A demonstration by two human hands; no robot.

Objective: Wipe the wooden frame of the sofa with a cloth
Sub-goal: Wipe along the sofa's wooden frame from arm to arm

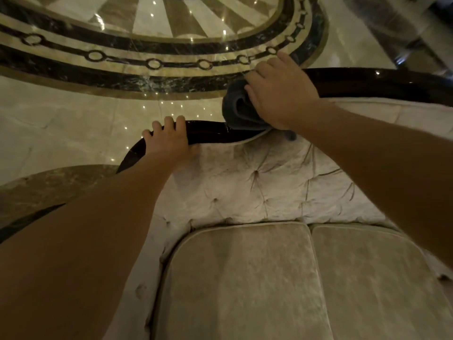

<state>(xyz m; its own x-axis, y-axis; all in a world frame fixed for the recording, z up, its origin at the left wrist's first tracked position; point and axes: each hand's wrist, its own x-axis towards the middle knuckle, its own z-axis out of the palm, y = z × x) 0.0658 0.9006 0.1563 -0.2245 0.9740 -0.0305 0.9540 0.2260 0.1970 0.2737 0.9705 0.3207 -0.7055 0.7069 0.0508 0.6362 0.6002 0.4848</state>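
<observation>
A dark glossy wooden frame (208, 131) curves along the top of the sofa's tufted cream backrest (264, 182). My right hand (279, 94) presses a bunched dark blue-grey cloth (239, 111) onto the frame where it rises toward the right. My left hand (169, 141) rests on the lower left stretch of the frame, fingers curled over its far edge. The frame continues to the right (382, 82) past my right hand.
Two cream seat cushions (245, 278) fill the lower part of the view. Beyond the backrest lies a polished marble floor (73, 123) with a dark circular inlay band (122, 57). Dark furniture stands at the top right (416, 33).
</observation>
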